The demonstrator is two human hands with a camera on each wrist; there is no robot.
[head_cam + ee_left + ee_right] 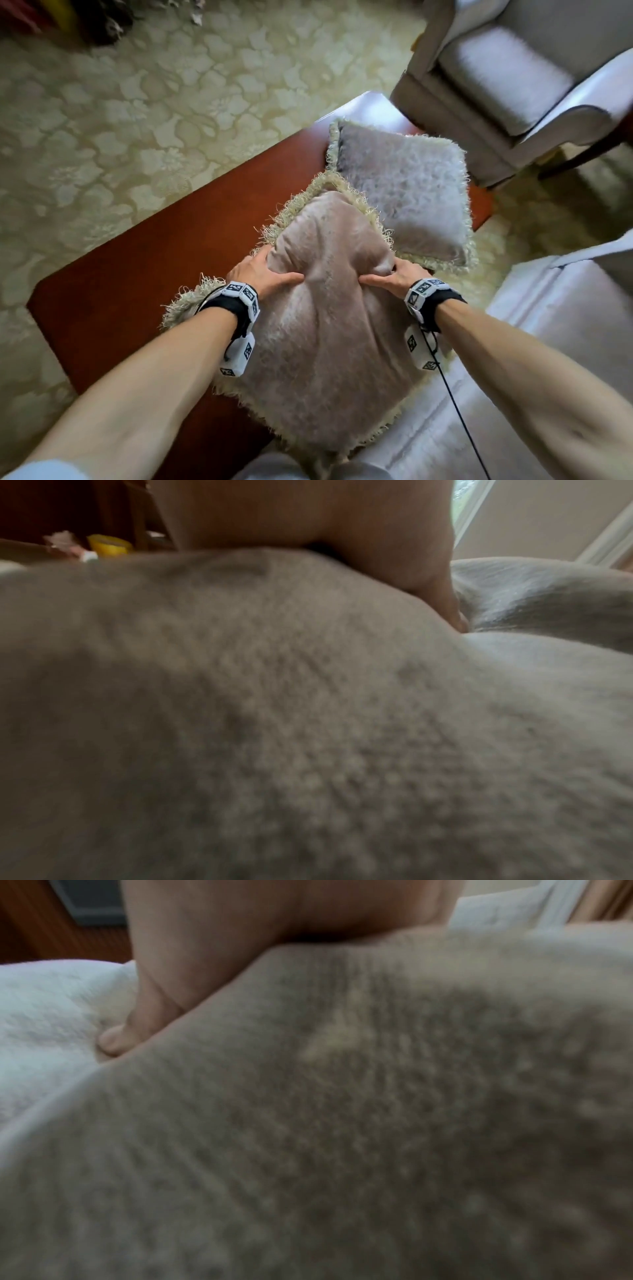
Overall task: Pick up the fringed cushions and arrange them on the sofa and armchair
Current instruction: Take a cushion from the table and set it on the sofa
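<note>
A beige cushion [329, 308] with a pale fringe is held in front of me over the near end of the table. My left hand [263, 274] grips its left side, thumb pressed into the top face, fingers curled behind. My right hand [394, 277] grips the right side the same way. Both wrist views are filled by its blurred fabric [308, 723] [342, 1123], each with a thumb [428, 588] [150, 1015] dug into it. A second fringed cushion [407, 192], paler and greyish, lies on the table's far end.
A reddish-brown wooden table [164, 260] runs diagonally across a cream floral carpet [137, 102]. A grey armchair [513, 78] stands at the upper right. The sofa's pale seat [534, 359] lies at the lower right, close beside me.
</note>
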